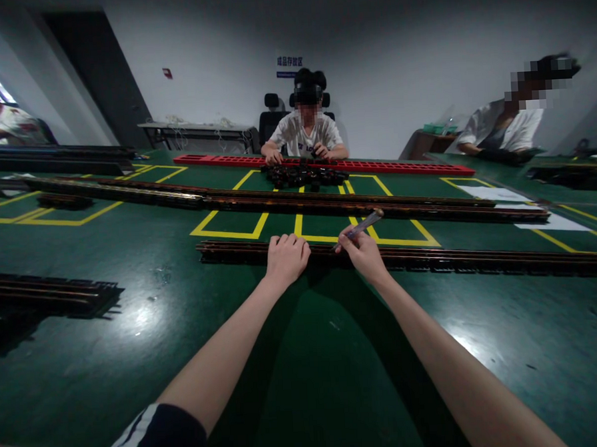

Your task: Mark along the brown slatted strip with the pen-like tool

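A long dark rail [455,258] lies across the green table in front of me. My left hand [286,256] rests on it with the fingers curled over its near edge. Just to the right, my right hand [362,250] is closed round a slim grey pen-like tool [361,227], whose tip points down at the rail between my two hands.
More dark rails [327,205] lie farther back, and a stack [47,297] sits at the left. A red strip [400,167] and a pile of small dark parts [303,176] lie before a seated person opposite. Two other people sit at the far left and right. Yellow lines [229,234] mark the table.
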### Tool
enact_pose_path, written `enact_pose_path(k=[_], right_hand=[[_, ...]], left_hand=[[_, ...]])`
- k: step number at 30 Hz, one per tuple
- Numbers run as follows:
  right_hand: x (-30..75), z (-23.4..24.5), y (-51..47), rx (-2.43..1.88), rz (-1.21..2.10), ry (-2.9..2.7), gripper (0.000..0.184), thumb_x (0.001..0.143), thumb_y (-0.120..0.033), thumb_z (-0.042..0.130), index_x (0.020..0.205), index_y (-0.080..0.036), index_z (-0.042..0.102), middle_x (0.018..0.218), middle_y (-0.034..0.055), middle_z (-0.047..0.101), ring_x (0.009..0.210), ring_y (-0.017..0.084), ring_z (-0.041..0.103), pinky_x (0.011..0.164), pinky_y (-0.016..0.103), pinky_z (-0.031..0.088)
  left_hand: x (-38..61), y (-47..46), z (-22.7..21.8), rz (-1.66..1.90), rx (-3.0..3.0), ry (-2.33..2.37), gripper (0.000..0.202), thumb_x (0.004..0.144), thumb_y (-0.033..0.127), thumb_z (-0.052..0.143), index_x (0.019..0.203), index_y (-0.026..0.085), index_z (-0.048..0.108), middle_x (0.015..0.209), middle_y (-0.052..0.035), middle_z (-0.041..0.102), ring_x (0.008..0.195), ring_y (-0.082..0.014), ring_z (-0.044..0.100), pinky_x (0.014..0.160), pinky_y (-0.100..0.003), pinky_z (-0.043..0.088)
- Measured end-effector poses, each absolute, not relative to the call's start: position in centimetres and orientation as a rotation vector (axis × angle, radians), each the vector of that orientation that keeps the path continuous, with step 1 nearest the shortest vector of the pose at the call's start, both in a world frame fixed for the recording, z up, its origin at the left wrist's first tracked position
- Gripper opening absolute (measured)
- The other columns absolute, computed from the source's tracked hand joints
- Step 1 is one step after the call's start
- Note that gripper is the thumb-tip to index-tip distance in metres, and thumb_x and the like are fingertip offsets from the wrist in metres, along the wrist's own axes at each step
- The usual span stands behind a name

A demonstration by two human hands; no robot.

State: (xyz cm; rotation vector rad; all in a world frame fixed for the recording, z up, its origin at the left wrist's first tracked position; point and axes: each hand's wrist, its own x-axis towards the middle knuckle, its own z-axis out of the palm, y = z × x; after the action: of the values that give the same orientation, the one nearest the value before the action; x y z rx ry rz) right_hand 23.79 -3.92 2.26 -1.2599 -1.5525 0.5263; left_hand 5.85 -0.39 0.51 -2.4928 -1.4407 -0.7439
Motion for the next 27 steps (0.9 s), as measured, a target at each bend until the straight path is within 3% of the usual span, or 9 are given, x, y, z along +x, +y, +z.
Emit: enact_pose_path(k=[10, 27], right_hand=[[22.7, 2.4, -4.1, -1.231, 0.563, -1.614, 0.022, 0.084, -0.043, 0.052, 0.076, -0.023, 0.053, 0.068, 0.0039, 0.068, 0.069, 0.022, 0.065, 0.075, 0.038, 0.049], [23.9, 1.7, -3.9, -1.237, 0.501, -1.539, 0.027, 0.084, -0.048, 0.055, 0.074, -0.024, 0.055, 0.065, 0.0029, 0.069, 0.069, 0.025, 0.067, 0.074, 0.043, 0.052]], left_hand=[[5.6, -0.2, 0.7, -0.829, -2.364, -1.673, 0.047, 0.094, 0.033, 0.028, 0.087, 0.016, 0.071, 0.094, -0.0116, 0.072, 0.086, -0.0241, 0.063, 0.086, -0.043, 0.039], [5.8, -0.6, 0.5, -0.784, -2.482, -1.398, 0.046, 0.096, 0.029, 0.028, 0.090, 0.015, 0.071, 0.092, -0.0103, 0.074, 0.087, -0.0232, 0.065, 0.097, -0.048, 0.036]])
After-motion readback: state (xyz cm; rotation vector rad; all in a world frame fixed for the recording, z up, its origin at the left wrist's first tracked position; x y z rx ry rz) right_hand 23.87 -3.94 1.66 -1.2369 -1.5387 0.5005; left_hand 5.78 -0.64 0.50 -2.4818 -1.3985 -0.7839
